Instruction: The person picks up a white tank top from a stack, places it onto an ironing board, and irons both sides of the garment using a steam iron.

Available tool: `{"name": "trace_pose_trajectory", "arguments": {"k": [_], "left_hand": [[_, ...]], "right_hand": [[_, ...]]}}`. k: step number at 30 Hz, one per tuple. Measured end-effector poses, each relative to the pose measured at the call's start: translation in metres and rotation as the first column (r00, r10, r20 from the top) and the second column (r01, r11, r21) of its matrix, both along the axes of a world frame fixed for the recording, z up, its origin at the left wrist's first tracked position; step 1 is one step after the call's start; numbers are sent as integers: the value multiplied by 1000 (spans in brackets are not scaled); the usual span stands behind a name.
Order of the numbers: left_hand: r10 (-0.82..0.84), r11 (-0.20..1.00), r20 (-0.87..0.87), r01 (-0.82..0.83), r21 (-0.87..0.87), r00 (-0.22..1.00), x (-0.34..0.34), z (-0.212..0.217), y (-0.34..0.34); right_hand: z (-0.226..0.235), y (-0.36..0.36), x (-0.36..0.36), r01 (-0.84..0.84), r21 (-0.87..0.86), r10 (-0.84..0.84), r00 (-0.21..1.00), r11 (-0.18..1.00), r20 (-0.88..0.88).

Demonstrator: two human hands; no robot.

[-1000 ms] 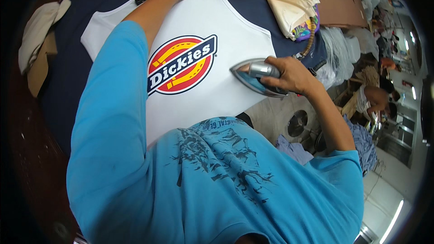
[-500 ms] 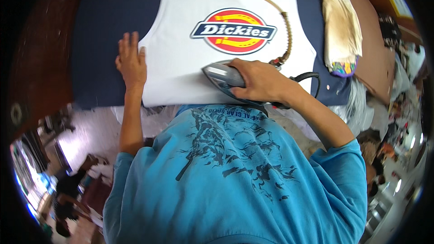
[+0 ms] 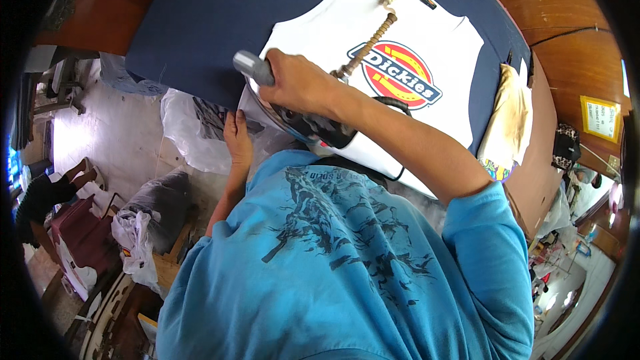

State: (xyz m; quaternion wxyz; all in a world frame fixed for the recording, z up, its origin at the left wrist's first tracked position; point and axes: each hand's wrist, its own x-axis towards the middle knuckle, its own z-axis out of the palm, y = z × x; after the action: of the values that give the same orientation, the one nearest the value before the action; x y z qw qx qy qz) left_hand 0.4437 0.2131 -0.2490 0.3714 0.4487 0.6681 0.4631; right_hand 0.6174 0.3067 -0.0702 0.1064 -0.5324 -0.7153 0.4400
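A white sleeveless shirt (image 3: 313, 27) with a red, yellow and dark blue print lies on a navy-covered ironing table (image 3: 200, 17). My right hand (image 3: 300, 83) is wrapped round the grey handle of an iron (image 3: 249, 65), which sits over the shirt's lower left part, tip toward the far left. A ribbed brown hose (image 3: 370, 43) and a dark cord run from the iron. My left hand (image 3: 238, 139) is at the near edge of the table, beside the iron and the shirt's hem, fingers stretched up. It does not visibly grip the cloth.
Beige folded cloth (image 3: 503, 120) lies at the table's right side. Clear plastic (image 3: 193, 127) hangs below the near left edge. A dark wrapped bundle (image 3: 157, 200) and a maroon chair (image 3: 87, 230) stand at lower left, where another person's limbs show. Wooden panels rise at the right.
My right hand has slid the iron leftward to the shirt's lower left part. My left hand has dropped from the table top to its near edge. The view has turned.
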Motion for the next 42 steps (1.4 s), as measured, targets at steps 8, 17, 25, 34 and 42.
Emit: {"name": "trace_pose_trajectory", "arguments": {"k": [8,17,25,34,42], "left_hand": [[-93,996,32,93,-7,995,-11,-2,4],[31,994,-132,-17,107,991,1,8,9],[-198,870,-254,290,400,947,42,80,107],[-261,797,-917,603,-28,301,109,80,255],[-359,858,-843,496,-131,399,117,67,288]], "right_hand": [[-8,-11,29,541,-243,-592,753,805,-287],[-2,-5,16,427,-189,-461,864,884,-202],[29,-18,84,92,-324,-113,993,941,-45],[74,-96,224,566,-198,-539,824,800,177],[74,-25,243,580,30,-577,802,814,155]]}}
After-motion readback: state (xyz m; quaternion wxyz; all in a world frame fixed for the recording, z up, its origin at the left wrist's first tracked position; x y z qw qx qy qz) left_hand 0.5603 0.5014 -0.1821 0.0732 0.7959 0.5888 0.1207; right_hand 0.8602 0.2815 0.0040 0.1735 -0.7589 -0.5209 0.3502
